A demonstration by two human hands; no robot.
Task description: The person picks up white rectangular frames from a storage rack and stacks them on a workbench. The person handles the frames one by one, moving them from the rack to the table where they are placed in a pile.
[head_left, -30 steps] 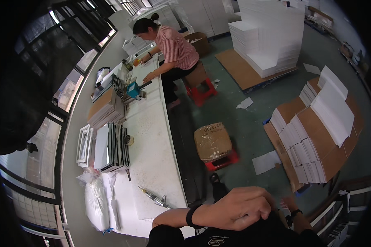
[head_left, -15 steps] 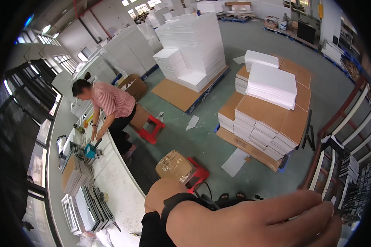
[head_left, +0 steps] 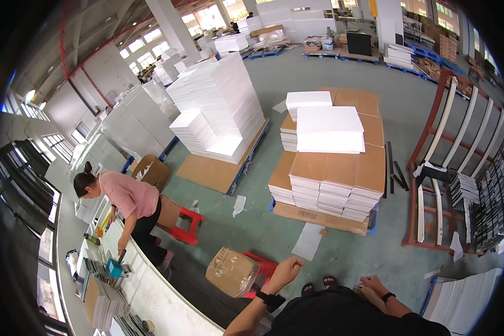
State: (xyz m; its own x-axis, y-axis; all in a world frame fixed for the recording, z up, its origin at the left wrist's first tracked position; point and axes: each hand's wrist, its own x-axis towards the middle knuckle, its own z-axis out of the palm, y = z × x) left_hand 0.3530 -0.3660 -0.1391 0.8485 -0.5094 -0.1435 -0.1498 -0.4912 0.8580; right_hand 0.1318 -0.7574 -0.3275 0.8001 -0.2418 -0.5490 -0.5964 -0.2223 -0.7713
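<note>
My left hand (head_left: 285, 274), with a black band at the wrist, hangs in front of my body at the lower middle. Its fingers are loosely bent and somewhat apart, with nothing seen in them. Nearest to it is a taped brown cardboard box (head_left: 229, 272) on a red plastic stool (head_left: 263, 266). My right hand (head_left: 373, 285), with a dark band at its wrist, is held at my right side, fingers curled. Something tan shows just below it; whether the fingers grip it is unclear. Both hands are apart from the stacked goods.
Ahead stands a pallet stack of white boards and brown cardboard (head_left: 336, 168). A taller white stack (head_left: 218, 106) is beyond it to the left. A person (head_left: 129, 201) leans over the long white table (head_left: 162, 297). A red metal rack (head_left: 425, 162) stands at the right.
My left hand, close before the view earlier, has dropped to the lower middle. My right hand has come into sight. The view has shifted, and the other person has moved an arm.
</note>
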